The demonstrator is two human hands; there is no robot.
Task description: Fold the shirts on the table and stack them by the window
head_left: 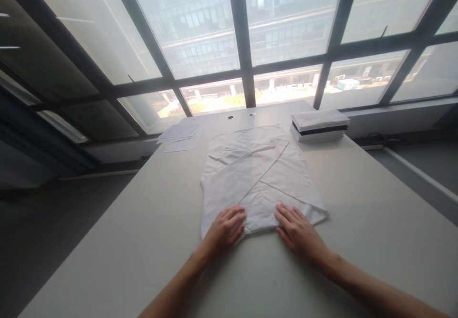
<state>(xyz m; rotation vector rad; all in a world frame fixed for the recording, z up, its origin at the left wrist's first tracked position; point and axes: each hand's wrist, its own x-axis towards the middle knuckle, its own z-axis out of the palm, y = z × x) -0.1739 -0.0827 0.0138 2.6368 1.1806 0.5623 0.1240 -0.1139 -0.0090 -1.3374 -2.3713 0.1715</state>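
Observation:
A white shirt [229, 179] lies spread on the white table, its sleeves folded inward across the body. Creases run diagonally over it, and its lower right corner sticks out. My left hand [227, 225] rests on the near edge of the shirt, left of the middle, fingers slightly bent over the cloth and thumb by the edge. To the right of the middle, my right hand [293, 227] lies on the same edge with its fingers stretched forward. The undersides of both hands are hidden, and I see no cloth pinched up.
A stack of folded clothes [320, 126], white with a dark layer, sits at the table's far right. Loose white paper sheets [182, 134] lie at the far left. The white table [143, 241] reaches to tall framed windows [246, 36]. Two small holes are near its far end.

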